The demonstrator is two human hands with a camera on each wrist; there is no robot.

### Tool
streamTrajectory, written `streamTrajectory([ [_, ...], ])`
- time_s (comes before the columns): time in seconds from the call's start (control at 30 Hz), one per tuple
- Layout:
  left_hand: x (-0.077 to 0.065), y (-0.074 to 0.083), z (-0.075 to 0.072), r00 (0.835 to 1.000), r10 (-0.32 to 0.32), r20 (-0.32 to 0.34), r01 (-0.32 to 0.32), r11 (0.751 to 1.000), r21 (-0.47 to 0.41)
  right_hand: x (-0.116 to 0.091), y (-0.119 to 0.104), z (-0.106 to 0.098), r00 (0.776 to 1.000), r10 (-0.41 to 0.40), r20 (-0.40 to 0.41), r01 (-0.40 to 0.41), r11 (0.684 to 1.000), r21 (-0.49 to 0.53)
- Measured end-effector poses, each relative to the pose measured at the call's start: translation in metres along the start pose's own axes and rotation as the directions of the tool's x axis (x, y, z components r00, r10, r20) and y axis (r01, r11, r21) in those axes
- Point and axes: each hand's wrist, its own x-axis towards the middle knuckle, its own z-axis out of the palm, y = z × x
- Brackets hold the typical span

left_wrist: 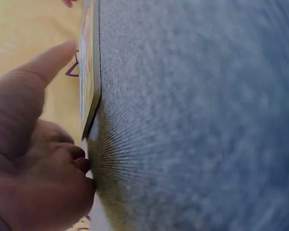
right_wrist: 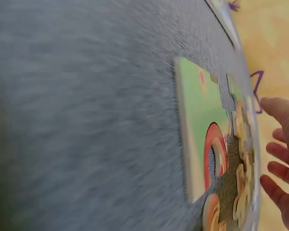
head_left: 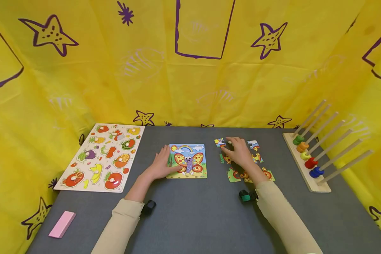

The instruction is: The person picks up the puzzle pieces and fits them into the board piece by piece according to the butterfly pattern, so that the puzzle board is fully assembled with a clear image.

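Note:
A square butterfly picture puzzle (head_left: 189, 151) lies flat on the grey table. My left hand (head_left: 159, 165) is at its left edge, fingers along the side and thumb reaching over the lower part of the picture. To the right, my right hand (head_left: 242, 153) hovers with spread fingers above several loose jigsaw pieces, and nothing shows in its grasp. A blue-and-yellow piece (head_left: 220, 142) lies by its fingertips; a green corner piece (head_left: 233, 175) lies nearer me. In the right wrist view that green piece (right_wrist: 195, 106) lies flat, apart from the fingers. The hand hides some middle pieces.
A wooden fruit puzzle board (head_left: 106, 158) lies at the left, with a pink block (head_left: 62, 224) nearer me. At the right stands a wooden peg rack (head_left: 304, 160) with coloured rings and tall pegs. Yellow patterned cloth (head_left: 190, 88) hangs behind and along both sides.

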Motion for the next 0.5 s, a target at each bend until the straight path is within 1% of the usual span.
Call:
streamTrajectory([
  [0.07,-0.001,-0.004,0.0,0.999,-0.011,0.047,0.01,1.0,0.006,0.007,0.001,0.002,1.0,-0.005,0.012,0.005,1.0,-0.016],
  [0.17,-0.002,-0.008,0.0,0.997,-0.002,0.082,0.001,1.0,0.008,0.016,0.003,0.006,1.0,0.007,0.021,-0.006,0.998,-0.057],
  [0.23,-0.003,-0.01,0.001,0.996,0.019,0.086,-0.019,1.0,0.001,0.019,0.004,0.008,0.999,0.027,0.031,-0.024,0.996,-0.088],
  [0.37,-0.005,-0.01,0.002,0.995,0.043,0.095,-0.043,0.999,0.001,0.021,0.004,0.01,0.996,0.071,0.055,-0.065,0.991,-0.113],
  [0.5,-0.008,-0.009,0.003,0.995,0.046,0.088,-0.046,0.999,-0.001,0.022,0.004,0.014,0.995,0.09,0.05,-0.086,0.993,-0.084],
])
